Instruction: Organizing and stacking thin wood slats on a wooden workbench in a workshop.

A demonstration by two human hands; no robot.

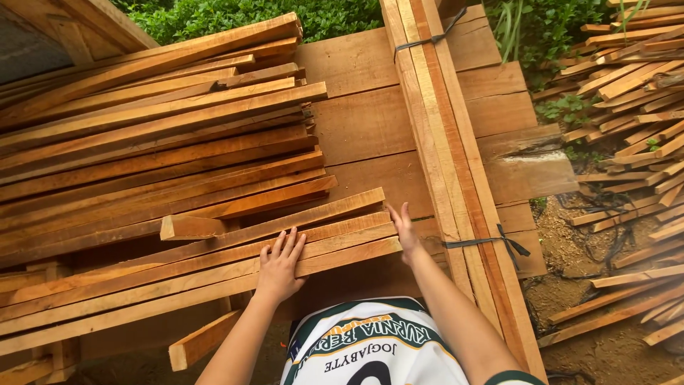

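Left hand lies flat, fingers spread, on the long wooden slats at lower centre. Right hand, grip apart, presses against the slat ends. Strapped timber bundle lies just right.

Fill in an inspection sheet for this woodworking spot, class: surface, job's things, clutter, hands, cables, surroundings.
Surface: wide brown planks laid flat.
Job's things: long wooden slats stacked under the hands.
Clutter: short offcut on the stack; loose slats heaped at right.
Hands: left hand flat on the slats; right hand at their ends, open.
Cables: none; dark straps bind the strapped bundle.
Surroundings: green bushes, bare soil.
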